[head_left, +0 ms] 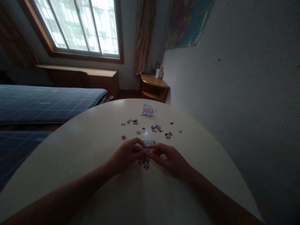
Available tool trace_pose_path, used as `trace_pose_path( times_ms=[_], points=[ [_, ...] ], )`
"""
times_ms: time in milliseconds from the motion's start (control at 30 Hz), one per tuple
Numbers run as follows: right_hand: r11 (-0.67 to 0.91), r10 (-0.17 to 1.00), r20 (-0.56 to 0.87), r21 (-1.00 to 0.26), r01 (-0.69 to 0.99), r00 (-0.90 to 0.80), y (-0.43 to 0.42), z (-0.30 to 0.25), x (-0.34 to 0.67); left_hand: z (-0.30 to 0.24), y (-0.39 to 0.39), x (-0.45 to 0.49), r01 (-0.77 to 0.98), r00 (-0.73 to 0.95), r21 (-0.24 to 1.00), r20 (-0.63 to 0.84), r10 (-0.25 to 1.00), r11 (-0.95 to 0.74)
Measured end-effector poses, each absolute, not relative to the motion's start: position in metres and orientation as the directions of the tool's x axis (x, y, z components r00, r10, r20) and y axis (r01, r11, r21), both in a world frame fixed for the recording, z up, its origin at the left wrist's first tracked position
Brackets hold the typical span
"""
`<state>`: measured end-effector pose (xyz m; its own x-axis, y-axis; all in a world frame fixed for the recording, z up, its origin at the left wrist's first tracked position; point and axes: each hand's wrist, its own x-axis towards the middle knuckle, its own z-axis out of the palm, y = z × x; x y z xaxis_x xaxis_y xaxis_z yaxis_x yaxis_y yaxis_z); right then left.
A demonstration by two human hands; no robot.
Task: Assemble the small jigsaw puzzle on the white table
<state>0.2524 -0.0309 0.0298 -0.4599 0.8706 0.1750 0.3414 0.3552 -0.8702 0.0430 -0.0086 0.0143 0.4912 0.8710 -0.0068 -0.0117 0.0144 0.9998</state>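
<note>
Both my hands meet over a partly assembled jigsaw (147,143) on the round white table (98,147). My left hand (127,154) has its fingers curled, the fingertips pinched at the jigsaw's edge. My right hand (167,157) is curled too, its fingertips pressed against the same spot. What sits between the fingertips is too small and dark to name. A few joined pieces (146,164) lie just below the hands. Loose puzzle pieces (156,128) are scattered beyond the hands, and a small picture card (148,109) lies at the far edge.
A bed with a blue checked cover (44,101) runs along the left. A wooden corner shelf (153,86) stands behind the table under a curtain (144,34). A window (81,25) is at the back, and a white wall (234,78) is close on the right.
</note>
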Motion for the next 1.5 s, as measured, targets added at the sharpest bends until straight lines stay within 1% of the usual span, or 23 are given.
trace_pose_path(
  times_ms=[100, 267, 400, 600, 700, 767, 833, 867, 933, 967, 1033, 1133, 1267, 1500],
  points=[
    [0.326, 0.890, 0.157, -0.875, 0.359, -0.428, -0.033, 0.034, 0.250, 0.011, -0.013, 0.043, -0.066, 0.473, 0.998, 0.021, 0.881, 0.012],
    [0.281, 0.917, 0.150, -0.899, 0.335, -0.369, -0.037, 0.036, 0.246, 0.009, -0.019, 0.044, -0.136, 0.474, 0.990, 0.088, 0.876, -0.026],
    [0.280, 0.903, 0.135, -0.904, 0.322, -0.407, -0.039, 0.032, 0.247, 0.009, -0.021, 0.045, -0.105, 0.418, 0.993, 0.099, 0.903, -0.060],
    [0.214, 0.894, 0.095, -0.949, 0.231, -0.437, -0.037, 0.030, 0.248, 0.009, -0.022, 0.045, -0.046, 0.382, 0.993, 0.117, 0.917, -0.108],
    [0.261, 0.891, 0.128, -0.930, 0.260, -0.436, -0.035, 0.030, 0.250, 0.010, -0.022, 0.045, -0.003, 0.389, 0.988, 0.143, 0.910, -0.155],
    [0.315, 0.883, 0.157, -0.897, 0.309, -0.442, -0.033, 0.032, 0.253, 0.011, -0.022, 0.044, 0.068, 0.387, 0.972, 0.182, 0.904, -0.225],
    [0.380, 0.867, 0.182, -0.843, 0.381, -0.463, -0.030, 0.034, 0.258, 0.012, -0.022, 0.041, 0.195, 0.379, 0.914, 0.265, 0.887, -0.356],
    [0.420, 0.856, 0.195, -0.802, 0.424, -0.480, -0.029, 0.035, 0.261, 0.012, -0.023, 0.040, 0.265, 0.393, 0.857, 0.322, 0.862, -0.441],
    [0.502, 0.827, 0.217, -0.701, 0.507, -0.518, -0.025, 0.037, 0.268, 0.013, -0.024, 0.036, 0.367, 0.466, 0.704, 0.427, 0.775, -0.608],
    [0.533, 0.814, 0.223, -0.653, 0.537, -0.536, -0.023, 0.037, 0.271, 0.012, -0.024, 0.035, 0.387, 0.514, 0.628, 0.461, 0.723, -0.675],
    [0.570, 0.796, 0.223, -0.590, 0.571, -0.563, -0.020, 0.036, 0.274, 0.012, -0.026, 0.033, 0.386, 0.597, 0.513, 0.494, 0.632, -0.766],
    [0.586, 0.786, 0.215, -0.559, 0.587, -0.580, -0.019, 0.032, 0.274, 0.012, -0.029, 0.033, 0.380, 0.671, 0.402, 0.500, 0.547, -0.833],
    [0.599, 0.778, 0.224, -0.547, 0.585, -0.587, -0.019, 0.027, 0.271, 0.013, -0.034, 0.033, 0.400, 0.701, 0.312, 0.502, 0.507, -0.861],
    [0.620, 0.763, 0.247, -0.541, 0.568, -0.598, -0.019, 0.024, 0.271, 0.014, -0.036, 0.032, 0.421, 0.721, 0.292, 0.468, 0.512, -0.859]
  ],
)
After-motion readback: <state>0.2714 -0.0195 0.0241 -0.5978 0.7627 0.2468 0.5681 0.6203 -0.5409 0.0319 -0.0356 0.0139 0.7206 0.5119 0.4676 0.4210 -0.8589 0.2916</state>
